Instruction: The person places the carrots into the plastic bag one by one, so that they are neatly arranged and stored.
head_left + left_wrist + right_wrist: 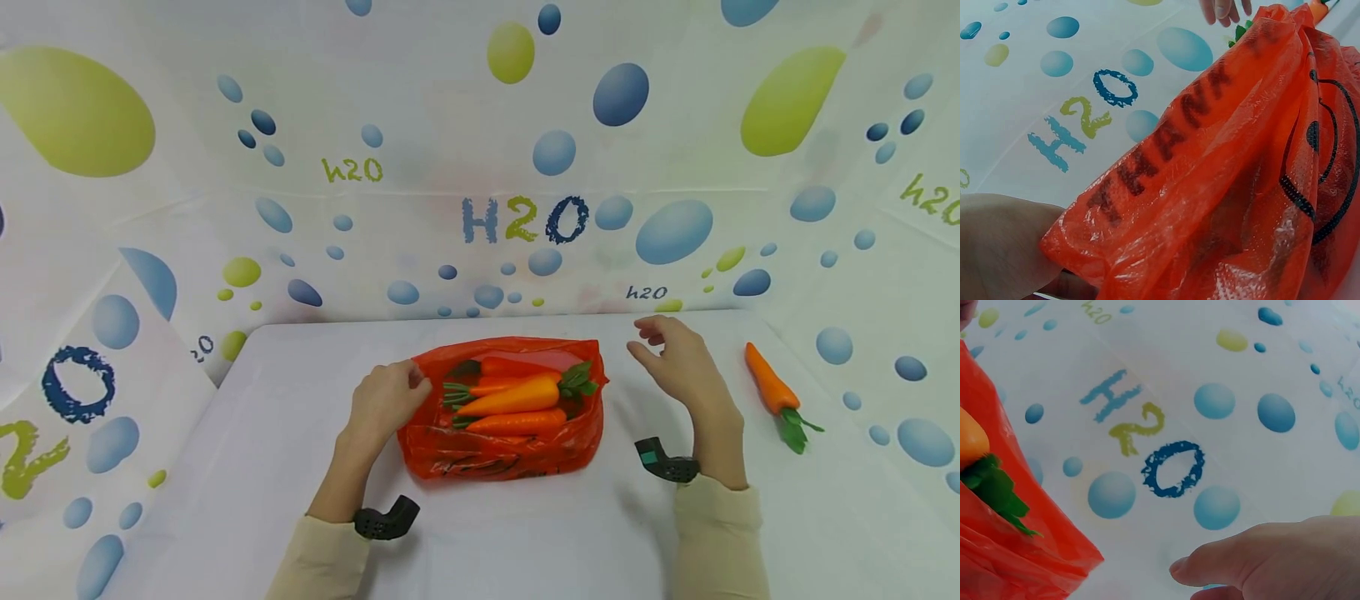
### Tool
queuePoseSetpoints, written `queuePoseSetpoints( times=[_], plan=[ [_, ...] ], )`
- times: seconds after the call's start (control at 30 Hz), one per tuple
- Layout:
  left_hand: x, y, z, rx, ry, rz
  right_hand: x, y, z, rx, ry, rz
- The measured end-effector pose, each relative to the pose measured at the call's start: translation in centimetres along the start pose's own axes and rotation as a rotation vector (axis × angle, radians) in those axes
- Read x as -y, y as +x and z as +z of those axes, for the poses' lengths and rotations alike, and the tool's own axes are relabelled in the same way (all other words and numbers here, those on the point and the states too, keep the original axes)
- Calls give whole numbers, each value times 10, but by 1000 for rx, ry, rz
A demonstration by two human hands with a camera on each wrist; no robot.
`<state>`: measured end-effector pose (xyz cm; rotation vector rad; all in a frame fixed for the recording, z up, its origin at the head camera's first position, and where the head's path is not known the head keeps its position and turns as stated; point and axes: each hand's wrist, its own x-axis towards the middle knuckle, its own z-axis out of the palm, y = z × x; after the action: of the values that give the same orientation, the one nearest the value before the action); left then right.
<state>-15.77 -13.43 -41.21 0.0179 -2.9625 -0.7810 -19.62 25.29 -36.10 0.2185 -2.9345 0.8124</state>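
On the table lies a red plastic bag (495, 458), its mouth spread wide, with several orange carrots (517, 396) inside. My left hand (386, 400) grips the bag's left edge; in the left wrist view, the bag's lettered side (1166, 144) rises from between the fingers and thumb. To the right of the bag and apart from it, my right hand (678, 358) hangs in the air with loosely bent fingers and holds nothing. One loose carrot (772, 379) with green leaves rests farther right. In the right wrist view the right thumb (1216, 559) shows near the bag's corner (1079, 569).
The white table (300, 358) ends at the back against a white cloth backdrop (420, 108) printed with blue and green spots and "H2O". A dark wrist strap device (386, 518) sits on the left wrist, and another device (667, 462) on the right.
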Motion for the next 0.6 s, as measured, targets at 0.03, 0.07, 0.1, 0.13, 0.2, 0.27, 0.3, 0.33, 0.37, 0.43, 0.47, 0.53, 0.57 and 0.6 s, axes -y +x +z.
queuePoseSetpoints(
  times=[0.03, 0.07, 0.1, 0.13, 0.2, 0.27, 0.3, 0.33, 0.37, 0.43, 0.47, 0.53, 0.57, 0.6],
  plan=[
    [0, 0, 0, 0, 1, 0, -2, 0, -1, -5, -1, 4],
    [0, 0, 0, 0, 2, 0, -4, -1, -2, -10, 0, 7],
    [0, 0, 0, -1, 3, -1, -5, -1, -3, -14, 2, 11],
    [0, 0, 0, 0, 4, -1, -7, -1, -4, -18, 3, 15],
    [0, 0, 0, 1, 6, -3, -8, -2, -5, -24, 6, 24],
    [0, 1, 0, 4, 9, -5, -10, -3, -6, -26, 10, 34],
    [0, 1, 0, 5, 11, -5, -10, -3, -6, -28, 11, 38],
    [0, 1, 0, 6, 13, -4, -10, -4, -7, -28, 12, 40],
    [0, 1, 0, 6, 14, -4, -10, -4, -7, -30, 14, 43],
    [0, 1, 0, 4, 16, -2, -11, -4, -8, -37, 15, 45],
    [1, 1, 1, 3, 17, 0, -11, -4, -8, -41, 15, 48],
    [1, 1, 1, 1, 16, 2, -13, -4, -8, -50, 17, 58],
    [1, 1, 1, -1, 15, 2, -14, -4, -9, -54, 18, 64],
    [1, 1, 1, -1, 15, 2, -15, -3, -9, -58, 18, 71]
  ],
)
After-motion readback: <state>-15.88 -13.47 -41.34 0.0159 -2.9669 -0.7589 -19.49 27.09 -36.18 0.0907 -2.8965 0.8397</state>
